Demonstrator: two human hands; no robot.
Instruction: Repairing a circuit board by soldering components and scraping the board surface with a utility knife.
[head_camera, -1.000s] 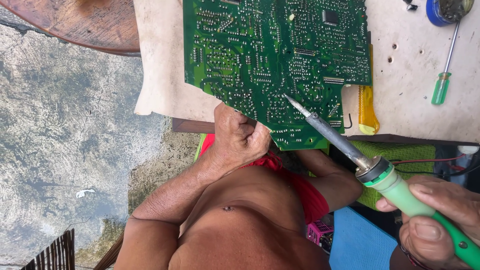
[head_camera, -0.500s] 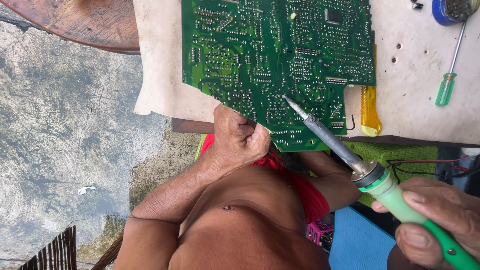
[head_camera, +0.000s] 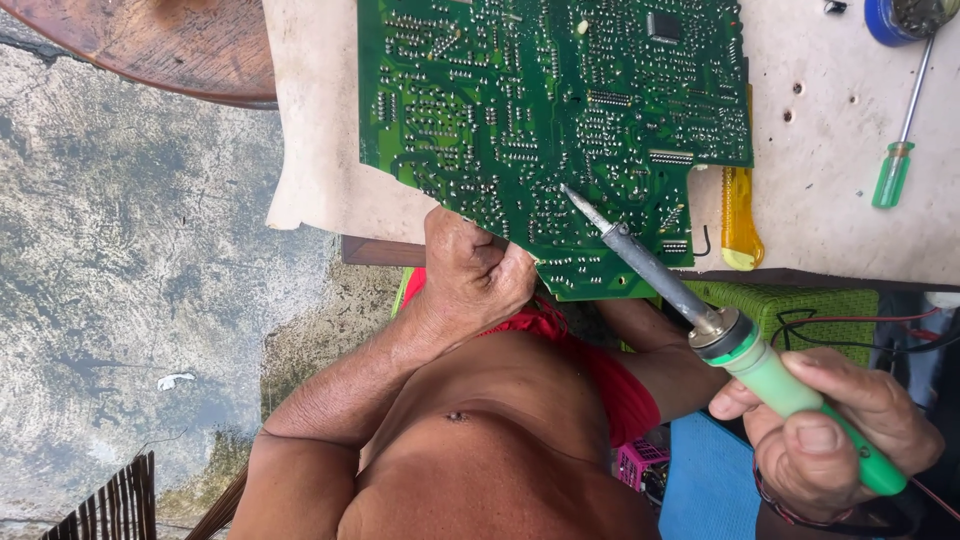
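From here I see the left hand (head_camera: 470, 275) gripping the near edge of the green circuit board (head_camera: 550, 110), fingers curled shut on it, just as half a second ago. The right hand (head_camera: 830, 430), at four o'clock from the board, stays wrapped around the green-handled soldering iron (head_camera: 720, 330). Its tip has crept slightly toward twelve o'clock and now touches the board, which lies on the pale surface (head_camera: 840, 130).
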